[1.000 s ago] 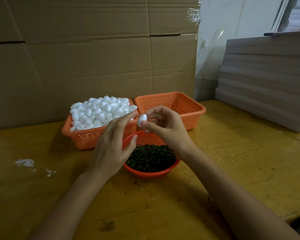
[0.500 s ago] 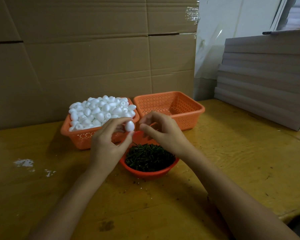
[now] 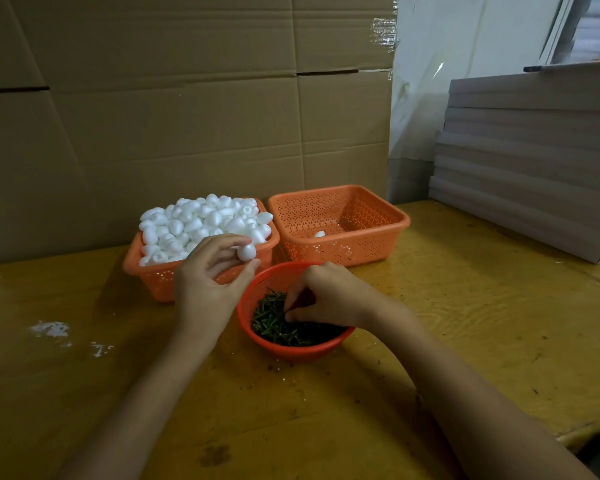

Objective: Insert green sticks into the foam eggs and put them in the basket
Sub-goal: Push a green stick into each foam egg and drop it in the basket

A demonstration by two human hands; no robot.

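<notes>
Bare hands (image 3: 205, 285) (image 3: 329, 296); forearms apparently bare too.

Foam egg (image 3: 247, 252) in left hand (image 3: 208, 282)

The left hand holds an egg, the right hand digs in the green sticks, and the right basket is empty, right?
Not empty: the head view shows one foam egg lying in the right basket. The rest is right.

White foam egg (image 3: 247, 252) pinched in air; green sticks (image 3: 274, 329) piled in round bowl (image 3: 293, 351); 1 egg (image 3: 319, 234) in right basket (image 3: 371, 249)
</notes>
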